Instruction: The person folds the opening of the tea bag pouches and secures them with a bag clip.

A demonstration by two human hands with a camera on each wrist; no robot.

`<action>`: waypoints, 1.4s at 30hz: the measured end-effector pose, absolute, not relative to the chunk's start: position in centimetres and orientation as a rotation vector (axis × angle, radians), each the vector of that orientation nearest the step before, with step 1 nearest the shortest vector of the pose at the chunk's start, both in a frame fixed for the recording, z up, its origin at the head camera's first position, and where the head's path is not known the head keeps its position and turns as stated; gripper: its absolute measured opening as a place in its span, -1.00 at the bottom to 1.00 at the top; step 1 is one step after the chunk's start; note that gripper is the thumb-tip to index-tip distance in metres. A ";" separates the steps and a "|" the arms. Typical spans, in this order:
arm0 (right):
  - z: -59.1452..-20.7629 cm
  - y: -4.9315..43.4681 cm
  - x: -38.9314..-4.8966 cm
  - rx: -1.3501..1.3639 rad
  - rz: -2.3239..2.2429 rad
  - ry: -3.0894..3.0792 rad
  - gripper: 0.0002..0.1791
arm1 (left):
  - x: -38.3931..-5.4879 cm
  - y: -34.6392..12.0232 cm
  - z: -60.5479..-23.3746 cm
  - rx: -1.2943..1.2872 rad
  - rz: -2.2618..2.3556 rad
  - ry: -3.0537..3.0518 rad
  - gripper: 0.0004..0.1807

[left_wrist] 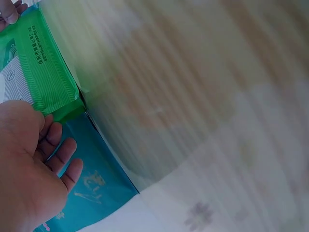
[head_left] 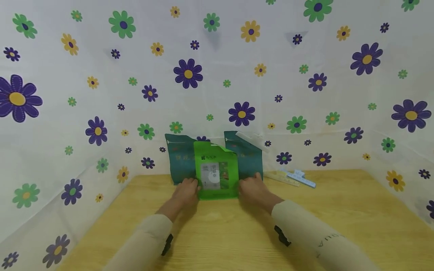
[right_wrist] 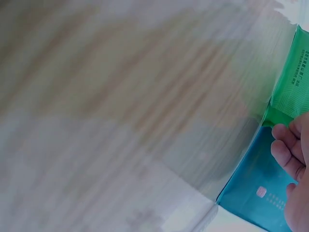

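A bright green tea pouch (head_left: 217,194), with a pale printed panel, stands upright on the table. Behind it are two teal pouches, one showing at its left (head_left: 183,162) and one at its right (head_left: 251,162). My left hand (head_left: 185,191) holds the green pouch by its lower left side. On the opposite side my right hand (head_left: 251,188) grips the lower right edge. In the left wrist view, curled fingers (left_wrist: 63,154) lie at the green pouch's corner, over the teal one. The right wrist view shows fingers (right_wrist: 287,150) bent at the other corner; both thumbs are largely hidden.
A blue ruler (head_left: 300,178) and a clear ruler (head_left: 283,178) lie at the back right of the wooden table (head_left: 220,233). A white strip (head_left: 249,140) leans behind the right teal pouch. Flower-printed sheeting (head_left: 223,49) encloses the back and sides.
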State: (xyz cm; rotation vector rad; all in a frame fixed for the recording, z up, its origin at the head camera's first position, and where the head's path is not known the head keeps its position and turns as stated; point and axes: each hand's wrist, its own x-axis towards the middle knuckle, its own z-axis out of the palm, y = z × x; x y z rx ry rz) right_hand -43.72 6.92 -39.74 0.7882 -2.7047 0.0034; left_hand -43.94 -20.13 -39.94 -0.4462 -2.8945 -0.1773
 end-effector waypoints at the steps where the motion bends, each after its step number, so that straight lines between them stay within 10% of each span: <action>1: -39.8 7.2 -43.7 0.785 0.004 -2.701 -0.80 | -44.0 -19.9 -40.0 -0.461 -0.174 -2.890 -0.77; 42: -40.0 15.2 -41.8 0.758 0.069 -2.680 -0.84 | -43.2 -12.8 -40.0 -0.630 -0.284 -2.908 -0.77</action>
